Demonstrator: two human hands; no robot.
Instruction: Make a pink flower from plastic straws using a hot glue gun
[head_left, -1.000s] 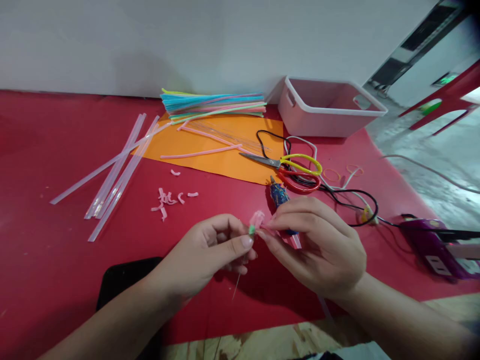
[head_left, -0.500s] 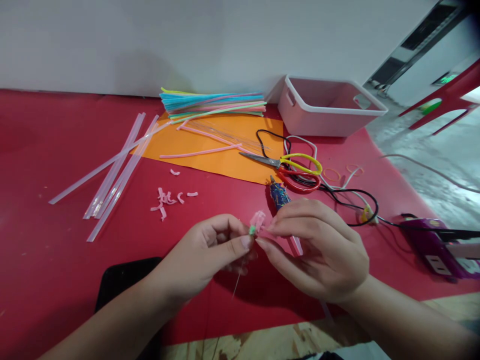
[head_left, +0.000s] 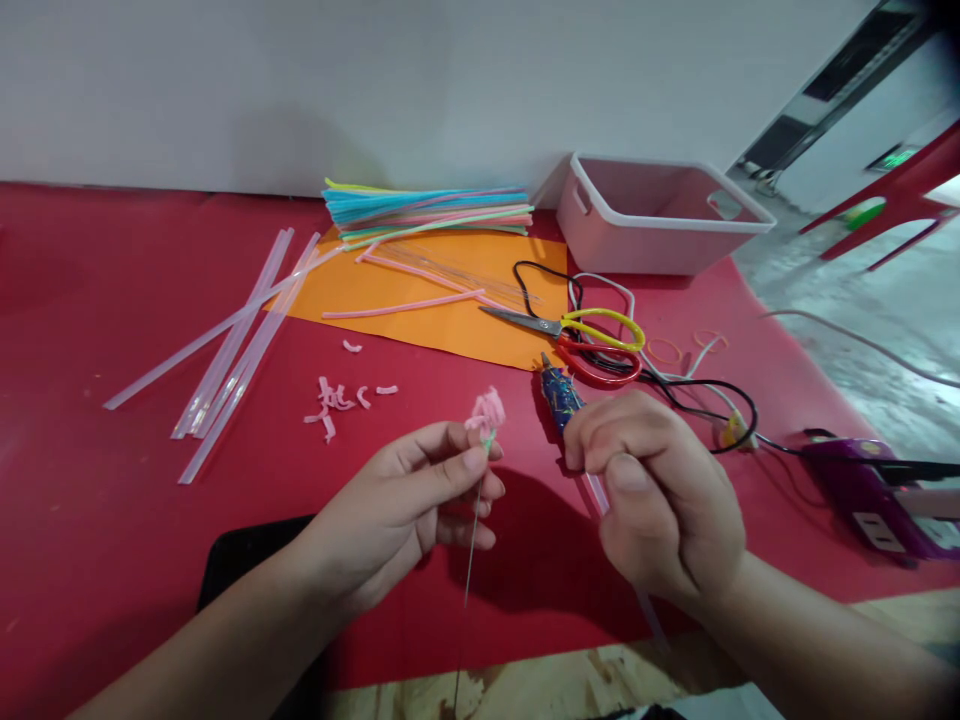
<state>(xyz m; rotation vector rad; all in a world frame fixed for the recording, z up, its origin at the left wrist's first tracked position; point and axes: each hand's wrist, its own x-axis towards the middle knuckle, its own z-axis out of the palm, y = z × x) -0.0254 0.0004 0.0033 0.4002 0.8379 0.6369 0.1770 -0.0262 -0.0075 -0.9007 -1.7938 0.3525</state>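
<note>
My left hand (head_left: 416,500) pinches a small pink fuzzy flower (head_left: 487,410) just below its head, at a green wrapped base. A thin wire stem hangs down from there past the fingers. Apart from the flower, to its right, my right hand (head_left: 664,500) is closed with the thumb pressed against the curled fingers; whether anything is inside is hidden. Behind its fingers lies a dark blue glue gun (head_left: 560,393), partly covered, with a clear glue stick (head_left: 597,494) showing below. Short pink fuzzy clippings (head_left: 334,398) are scattered left of the flower.
Scissors (head_left: 600,345) with yellow and red handles lie beside tangled cables (head_left: 679,380). Pipe cleaners (head_left: 427,208) are bundled behind an orange sheet (head_left: 442,335). Translucent sticks (head_left: 240,335) lie left, a pink bin (head_left: 652,240) stands at the back, a purple power strip (head_left: 847,490) lies right.
My right hand has come away from the flower toward the right, its fingers curling closed. The flower has moved slightly left and up in my left hand, showing more of the wire stem.
</note>
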